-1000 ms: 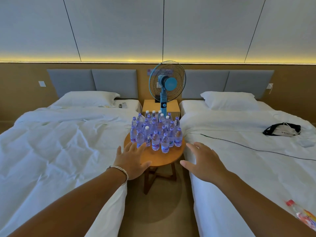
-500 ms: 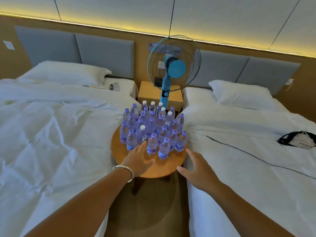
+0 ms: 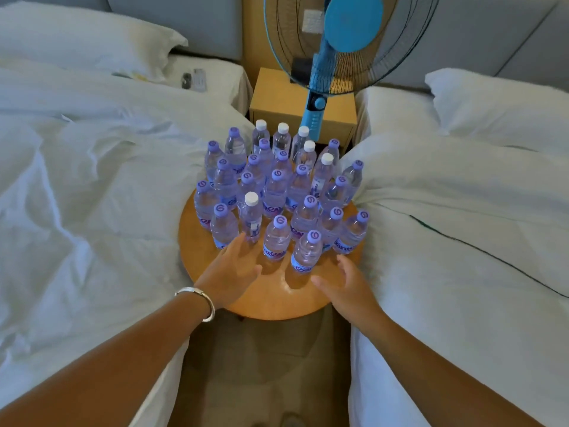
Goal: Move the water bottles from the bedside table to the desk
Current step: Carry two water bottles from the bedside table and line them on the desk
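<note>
You're leaning in over the round wooden table point(image 3: 271, 298) wedged between the two beds, and it's crowded: a tight cluster of water bottles point(image 3: 277, 192) stands upright from the far edge to about the middle, most with purple caps, a handful with white ones. Your left hand point(image 3: 229, 272) is out over the near left part of the table, fingers straight and loosely spread, the fingertips right at the base of the white-capped bottle point(image 3: 251, 218) in the front left of the pack; whether they actually touch it, you can't tell from here. A silver bangle point(image 3: 200, 298) sits on that wrist. Your right hand point(image 3: 348, 283) hovers over the near right edge, fingers relaxed and slightly curved, thumb out toward the middle, holding nothing. Between your two hands stands the nearest bottle point(image 3: 306, 252), purple-capped, just beside your right fingers and apart from them. The near strip of the table is bare wood. The left bed point(image 3: 86, 180) and the right bed point(image 3: 462, 226) press against the table's sides, white duvets rumpled. Beyond the bottles a blue fan point(image 3: 348, 41) rises in front of a small wooden nightstand point(image 3: 277, 100).
</note>
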